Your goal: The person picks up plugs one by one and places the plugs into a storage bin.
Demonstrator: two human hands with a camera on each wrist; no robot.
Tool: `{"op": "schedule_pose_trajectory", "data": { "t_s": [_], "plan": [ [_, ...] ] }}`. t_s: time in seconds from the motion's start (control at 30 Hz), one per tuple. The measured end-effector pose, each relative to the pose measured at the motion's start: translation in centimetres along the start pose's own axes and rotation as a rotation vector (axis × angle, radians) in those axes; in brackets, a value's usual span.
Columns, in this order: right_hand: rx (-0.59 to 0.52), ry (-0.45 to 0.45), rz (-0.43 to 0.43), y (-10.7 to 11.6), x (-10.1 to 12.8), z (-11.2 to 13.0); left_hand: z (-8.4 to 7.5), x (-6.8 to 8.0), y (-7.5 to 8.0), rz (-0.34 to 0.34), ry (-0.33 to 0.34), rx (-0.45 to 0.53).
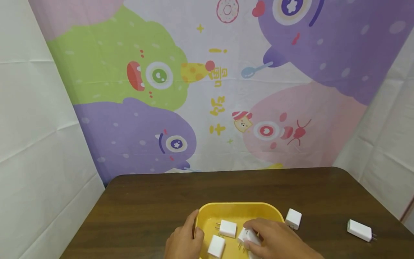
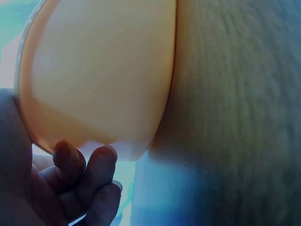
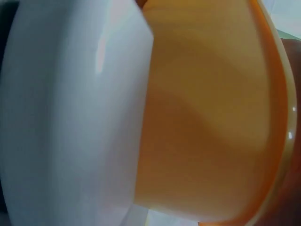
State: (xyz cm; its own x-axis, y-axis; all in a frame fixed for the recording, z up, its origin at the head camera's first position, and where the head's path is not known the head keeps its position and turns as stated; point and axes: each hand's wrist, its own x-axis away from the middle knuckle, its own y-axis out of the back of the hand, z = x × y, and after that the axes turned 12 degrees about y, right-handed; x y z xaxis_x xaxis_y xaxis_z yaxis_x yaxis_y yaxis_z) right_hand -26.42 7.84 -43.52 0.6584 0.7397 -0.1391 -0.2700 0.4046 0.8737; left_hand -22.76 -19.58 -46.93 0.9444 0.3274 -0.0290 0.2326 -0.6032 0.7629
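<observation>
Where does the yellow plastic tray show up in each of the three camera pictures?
Head view: yellow plastic tray sits bottom centre on the dark wooden table, left hand on its left rim.
Left wrist view: its outer wall fills the upper left, seen close.
Right wrist view: its inside fills the centre and right.
Shared landmark: the tray's own rim.

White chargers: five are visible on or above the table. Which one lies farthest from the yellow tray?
The charger alone near the table's right edge, prongs pointing right; another sits beside the yellow tray, three inside.
</observation>
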Motion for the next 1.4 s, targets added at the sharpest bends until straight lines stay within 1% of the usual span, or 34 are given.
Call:
{"op": "schedule_pose_trajectory", "data": {
  "t_s": [0.13, 0.33, 0.43, 0.6, 0.77, 0.9, 1.1, 1.23, 1.33, 1.4],
  "plan": [
    [0.031, 0.045, -0.020, -0.23, -0.03, -0.12, 0.00, -0.06, -0.05, 0.007, 0.005, -0.002],
    [0.045, 0.079, -0.035, -0.31, -0.02, -0.07, -0.02, -0.03, -0.05, 0.008, 0.008, 0.001],
    [0.048, 0.083, -0.034, -0.31, -0.05, -0.08, -0.06, -0.01, -0.05, 0.012, 0.013, 0.001],
    [0.006, 0.072, -0.018, -0.23, -0.10, -0.24, -0.10, 0.00, -0.06, 0.013, 0.018, -0.004],
    [-0.029, 0.094, -0.033, -0.35, -0.12, -0.32, -0.10, -0.05, -0.07, 0.011, 0.026, -0.010],
    [-0.020, 0.093, -0.032, -0.35, -0.14, -0.36, -0.13, -0.09, -0.10, 0.011, 0.034, -0.014],
    [-0.004, 0.115, -0.047, -0.28, -0.13, -0.44, -0.12, -0.02, -0.13, -0.001, 0.033, -0.017],
    [-0.001, 0.081, -0.041, -0.18, -0.08, -0.42, -0.08, -0.01, -0.14, -0.004, 0.030, -0.015],
    [0.021, 0.050, -0.045, -0.10, -0.02, -0.45, -0.09, 0.02, -0.13, -0.005, 0.030, -0.014],
    [0.040, 0.045, -0.055, -0.01, 0.01, -0.43, -0.10, 0.03, -0.11, -0.005, 0.029, -0.013]
  ]
}}
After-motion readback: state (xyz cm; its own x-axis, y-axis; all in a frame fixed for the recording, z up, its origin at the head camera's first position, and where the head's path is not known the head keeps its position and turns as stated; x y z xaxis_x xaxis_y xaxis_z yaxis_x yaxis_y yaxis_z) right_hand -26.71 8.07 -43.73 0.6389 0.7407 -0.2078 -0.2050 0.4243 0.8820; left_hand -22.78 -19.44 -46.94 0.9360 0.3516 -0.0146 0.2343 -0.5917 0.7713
